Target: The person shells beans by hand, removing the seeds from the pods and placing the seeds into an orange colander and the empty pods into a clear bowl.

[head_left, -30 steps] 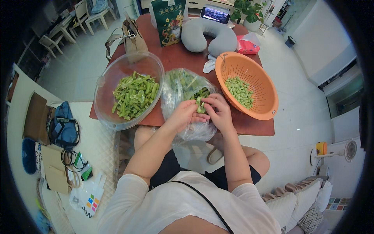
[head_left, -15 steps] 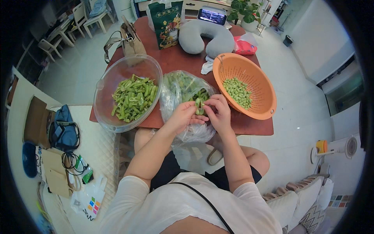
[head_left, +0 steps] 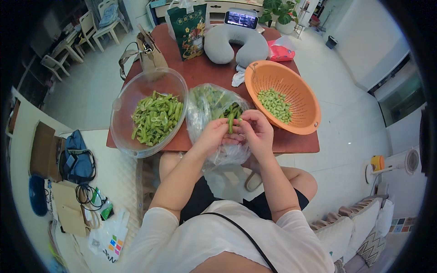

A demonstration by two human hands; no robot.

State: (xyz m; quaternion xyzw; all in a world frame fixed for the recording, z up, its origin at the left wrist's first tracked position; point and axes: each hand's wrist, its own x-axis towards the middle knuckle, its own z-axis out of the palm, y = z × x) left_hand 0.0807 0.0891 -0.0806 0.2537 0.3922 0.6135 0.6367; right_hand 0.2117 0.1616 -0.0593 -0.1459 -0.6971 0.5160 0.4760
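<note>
Above the near edge of the table, my left hand (head_left: 215, 136) pinches a green bean pod (head_left: 231, 126) between thumb and fingers. My right hand (head_left: 257, 131) is closed close against it, thumb and forefinger pressed together at the pod's right side; whatever lies between those fingertips is too small to make out. Just behind both hands sits a clear plastic bag (head_left: 199, 111) with more green pods (head_left: 233, 110). To the left, a large clear bowl (head_left: 122, 129) holds a heap of pods and shells (head_left: 157, 119). On the right, an orange colander (head_left: 306, 102) contains shelled green beans (head_left: 276, 105).
Toward the back of the reddish table (head_left: 291, 144) stand a beige handbag (head_left: 152, 59), a green paper bag (head_left: 191, 34), a grey neck pillow (head_left: 221, 48), a lit phone (head_left: 241, 19) and a pink tissue pack (head_left: 280, 51). A pale sofa (head_left: 120, 175) lies to the left.
The pod at my fingertips looked split open before; now a narrow pod points downward there. My right-hand fingers have curled in more. The whole view has shifted slightly.
</note>
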